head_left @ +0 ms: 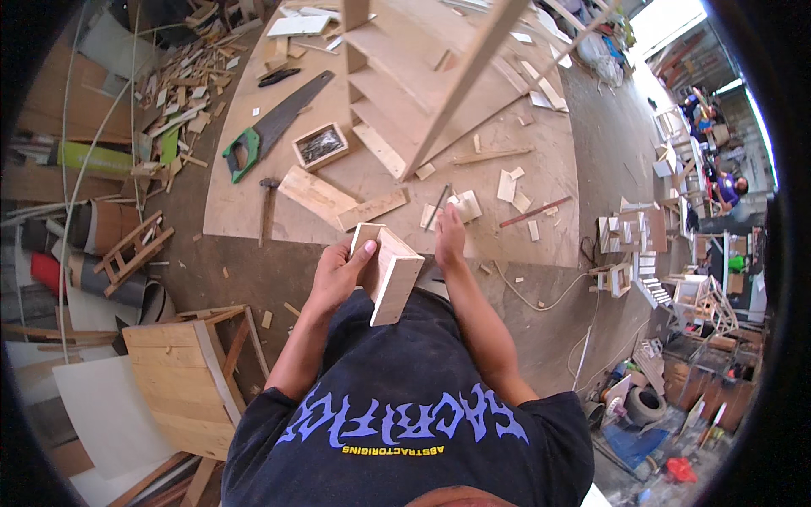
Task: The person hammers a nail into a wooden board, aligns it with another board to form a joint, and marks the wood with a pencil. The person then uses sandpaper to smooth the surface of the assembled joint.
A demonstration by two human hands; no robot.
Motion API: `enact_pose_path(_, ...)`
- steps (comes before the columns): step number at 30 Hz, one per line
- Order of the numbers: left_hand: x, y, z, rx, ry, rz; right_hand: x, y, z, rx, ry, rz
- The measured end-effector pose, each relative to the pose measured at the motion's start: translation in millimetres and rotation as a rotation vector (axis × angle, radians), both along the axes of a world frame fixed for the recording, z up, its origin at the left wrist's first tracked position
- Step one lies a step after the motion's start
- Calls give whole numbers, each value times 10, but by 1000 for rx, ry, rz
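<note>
My left hand point(335, 275) grips a small joined piece of pale wooden boards point(394, 275), thumb on its inner face. It is held above my lap at the table's near edge. My right hand point(450, 239) is just to the right of it, fingers drawn together; what they hold, if anything, is hidden. Close to its fingertips are a thin dark stick point(438, 205) and a pale wood block point(467, 205). Two flat boards point(317, 196) point(372, 209) lie beyond my left hand. A hammer point(267, 208) rests to their left.
The plywood work table point(541, 173) bears a green-handled saw point(274, 125), a wooden box of nails point(321, 145) and a tall shelf-like wooden frame point(397, 93). Offcuts lie around, including a reddish strip point(536, 212). A wooden cabinet point(179, 380) stands at left; a cable point(528, 297) crosses the floor.
</note>
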State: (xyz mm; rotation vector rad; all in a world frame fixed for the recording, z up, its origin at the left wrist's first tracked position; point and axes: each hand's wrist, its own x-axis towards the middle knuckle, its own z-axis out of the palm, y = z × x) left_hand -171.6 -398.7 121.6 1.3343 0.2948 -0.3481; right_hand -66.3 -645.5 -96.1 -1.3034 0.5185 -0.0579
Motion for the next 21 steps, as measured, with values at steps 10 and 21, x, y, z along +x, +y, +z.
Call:
enact_pose_path(10,153,-1462,-317,-398,107,-130,-481,-1419,1615,193,-350,860)
enact_pose_path(21,300,-2559,-379,-3,-124,246,-742,-2890,1306,-218,-360,724)
